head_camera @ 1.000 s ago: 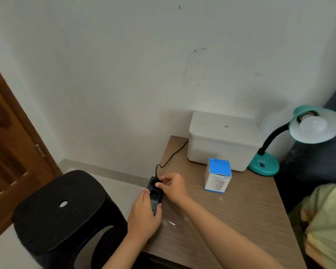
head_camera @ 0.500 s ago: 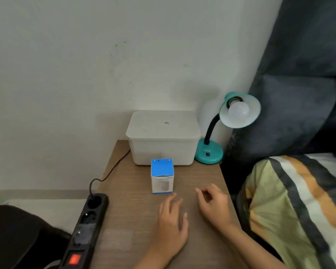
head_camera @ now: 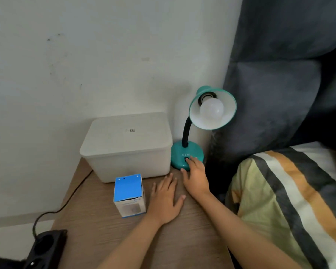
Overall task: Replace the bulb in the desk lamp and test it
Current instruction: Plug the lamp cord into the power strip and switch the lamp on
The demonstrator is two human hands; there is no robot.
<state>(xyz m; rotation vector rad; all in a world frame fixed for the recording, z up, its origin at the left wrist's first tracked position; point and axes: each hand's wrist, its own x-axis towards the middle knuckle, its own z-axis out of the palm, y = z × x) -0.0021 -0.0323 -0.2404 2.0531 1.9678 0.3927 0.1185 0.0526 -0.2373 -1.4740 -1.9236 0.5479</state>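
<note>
The right hand (head_camera: 195, 176) has reached the upright desk lamp's (head_camera: 187, 155) base, fingers spread; left hand (head_camera: 164, 200) flat.

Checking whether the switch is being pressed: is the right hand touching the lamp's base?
Touching. The head view shows the right hand with its fingertips resting on the teal lamp base, at the switch, no gap visible.

Your right hand (head_camera: 195, 176) rests fingertips on the lamp base (head_camera: 186, 156); left hand (head_camera: 166, 199) lies flat on the table (head_camera: 105, 230); bulb (head_camera: 211, 110) unlit.
</note>
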